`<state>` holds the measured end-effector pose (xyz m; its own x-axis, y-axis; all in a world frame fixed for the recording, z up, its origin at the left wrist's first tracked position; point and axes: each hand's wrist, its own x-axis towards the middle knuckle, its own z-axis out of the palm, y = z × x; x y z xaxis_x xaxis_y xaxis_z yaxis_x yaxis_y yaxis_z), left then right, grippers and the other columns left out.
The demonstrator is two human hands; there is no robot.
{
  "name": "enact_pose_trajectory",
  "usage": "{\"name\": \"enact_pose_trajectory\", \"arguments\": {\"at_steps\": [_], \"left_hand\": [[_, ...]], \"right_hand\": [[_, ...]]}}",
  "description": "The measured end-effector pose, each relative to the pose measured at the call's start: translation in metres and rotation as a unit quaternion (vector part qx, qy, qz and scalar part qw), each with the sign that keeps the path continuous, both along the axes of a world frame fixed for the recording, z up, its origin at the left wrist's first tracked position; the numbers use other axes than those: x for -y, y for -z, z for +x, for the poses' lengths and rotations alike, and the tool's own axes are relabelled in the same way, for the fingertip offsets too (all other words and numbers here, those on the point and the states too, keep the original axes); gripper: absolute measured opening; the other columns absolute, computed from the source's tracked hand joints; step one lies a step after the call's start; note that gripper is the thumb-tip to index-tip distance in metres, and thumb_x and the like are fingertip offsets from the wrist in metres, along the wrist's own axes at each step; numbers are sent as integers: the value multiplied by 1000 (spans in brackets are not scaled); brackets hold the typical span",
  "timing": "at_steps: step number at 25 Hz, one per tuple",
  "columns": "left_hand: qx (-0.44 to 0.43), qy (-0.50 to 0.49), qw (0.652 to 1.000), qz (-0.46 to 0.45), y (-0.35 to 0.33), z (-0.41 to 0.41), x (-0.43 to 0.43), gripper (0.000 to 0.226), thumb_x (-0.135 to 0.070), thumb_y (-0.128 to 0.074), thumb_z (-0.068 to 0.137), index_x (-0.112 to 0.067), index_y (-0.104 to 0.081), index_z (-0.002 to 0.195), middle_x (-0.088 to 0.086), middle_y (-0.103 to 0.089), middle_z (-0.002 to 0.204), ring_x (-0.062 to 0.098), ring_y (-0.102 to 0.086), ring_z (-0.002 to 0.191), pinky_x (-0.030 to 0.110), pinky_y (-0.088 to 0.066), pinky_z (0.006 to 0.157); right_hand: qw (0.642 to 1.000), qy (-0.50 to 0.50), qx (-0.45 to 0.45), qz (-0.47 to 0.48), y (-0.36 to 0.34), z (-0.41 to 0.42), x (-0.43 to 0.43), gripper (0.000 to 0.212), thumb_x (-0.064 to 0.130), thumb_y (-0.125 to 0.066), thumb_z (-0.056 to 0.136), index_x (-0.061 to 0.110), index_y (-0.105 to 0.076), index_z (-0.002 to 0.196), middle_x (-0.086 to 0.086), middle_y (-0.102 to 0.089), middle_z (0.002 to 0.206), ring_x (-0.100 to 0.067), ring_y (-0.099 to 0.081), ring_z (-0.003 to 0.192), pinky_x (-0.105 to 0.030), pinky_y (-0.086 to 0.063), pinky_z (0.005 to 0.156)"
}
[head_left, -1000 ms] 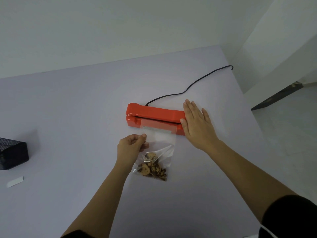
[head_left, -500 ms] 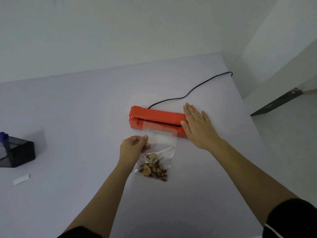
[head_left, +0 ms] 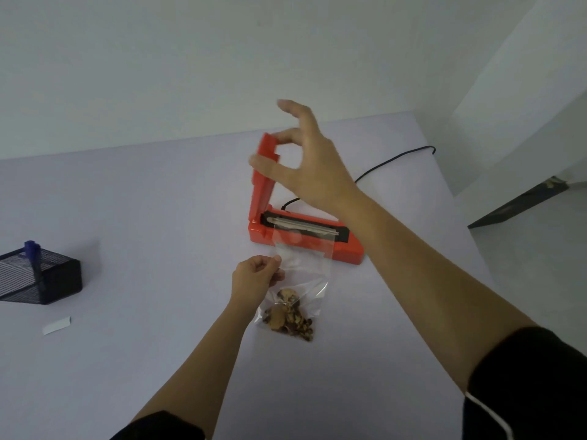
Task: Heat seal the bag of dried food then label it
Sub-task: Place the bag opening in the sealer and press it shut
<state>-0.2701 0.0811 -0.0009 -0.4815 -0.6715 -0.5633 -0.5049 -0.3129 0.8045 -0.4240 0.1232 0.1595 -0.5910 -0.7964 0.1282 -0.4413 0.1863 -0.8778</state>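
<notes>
The hinged lid (head_left: 263,173) of the orange plastic heat sealer (head_left: 305,246), earlier pressed flat, now stands raised. The right hand (head_left: 305,160) has lifted off it, fingers spread, exposing the black sealing strip (head_left: 305,224).

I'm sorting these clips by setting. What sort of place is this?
Probably a plain indoor work desk, perhaps an office or a staged recording room: a bare pale table against blank white walls, a black mesh desk organiser holding a blue pen, and a corded red heat sealer.

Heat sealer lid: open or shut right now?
Open. The heat sealer's lid stands nearly upright, baring the sealing strip; the bag's top lies across it.
</notes>
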Motion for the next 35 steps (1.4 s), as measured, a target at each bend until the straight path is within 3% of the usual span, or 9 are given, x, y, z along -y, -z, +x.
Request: {"name": "enact_pose_trajectory", "arguments": {"at_steps": [6, 9, 12, 15, 18, 21, 24, 27, 35], "left_hand": [[20, -2, 1000, -8, 0, -4, 0, 19, -23, -65, 87, -8, -69, 75, 7, -72, 72, 21, -70, 72, 26, -57, 72], [25, 3, 1000, -13, 0, -3, 0, 20, -24, -64, 87, -9, -68, 75, 7, -72, 72, 22, -70, 73, 25, -56, 70], [27, 8, 999, -18, -2, -5, -1, 19, -24, -59, 88, -7, -67, 84, 7, -72, 78, 20, -68, 70, 26, -55, 65], [27, 27, 999, -35, -9, -14, -1, 23, -33, -52, 92, -13, -62, 94, 3, -70, 85, 16, -68, 58, 27, -53, 57], [43, 18, 995, -87, -17, -28, -6, 32, -43, -47, 93, -14, -60, 92, 2, -69, 77, 15, -64, 46, 25, -48, 50], [104, -20, 983, -147, -19, -41, -6, 27, -37, -49, 93, -13, -60, 96, 2, -68, 74, 18, -64, 49, 26, -50, 54], [169, -24, 958, -229, -24, -50, -6, 19, -26, -52, 91, -13, -64, 97, 1, -68, 81, 24, -65, 66, 28, -49, 62], [169, -2, 938, -302, -27, -56, -15, 16, -12, -48, 88, -9, -64, 84, 6, -64, 71, 25, -59, 62, 31, -48, 56], [142, 67, 906, -393, -16, -50, -18, 22, -10, -44, 91, -4, -57, 73, 12, -57, 61, 23, -44, 50, 27, -35, 51]], "right_hand": [[992, -116, 39, -10, 1, 13, 50, 64, 30, -63, 87, 19, -29, 140, -3, -51, 138, -12, -39, 132, -23, -24, 103], [996, -45, 73, -28, 17, -17, 20, 57, 33, -58, 90, 22, -32, 139, 3, -47, 140, -5, -39, 131, -22, -26, 104], [994, 76, 66, 50, 62, -50, -46, 45, 28, -54, 93, 19, -42, 135, 5, -53, 135, -1, -45, 123, -25, -34, 105], [970, 23, 60, 234, 107, -57, -109, 68, 5, -61, 82, 14, -30, 142, -4, -34, 148, -12, -31, 136, -26, -24, 111], [941, -53, 51, 331, 133, -47, -131, 99, 17, -74, 74, 14, -8, 148, -3, -9, 157, -17, -13, 143, -26, -17, 112], [948, -25, -4, 317, 145, -38, -127, 106, 40, -77, 72, 15, -7, 148, -5, -16, 156, -21, -22, 141, -37, -24, 114], [944, -4, -53, 325, 149, -35, -123, 101, 41, -73, 76, 13, -8, 147, -9, -25, 153, -26, -31, 136, -39, -28, 112], [940, -3, -67, 335, 149, -34, -124, 100, 40, -71, 78, 11, -6, 148, -9, -25, 153, -27, -31, 136, -39, -28, 111], [938, 10, -73, 337, 148, -31, -122, 100, 38, -72, 78, 11, -5, 148, -10, -28, 151, -27, -34, 134, -40, -31, 110]]}}
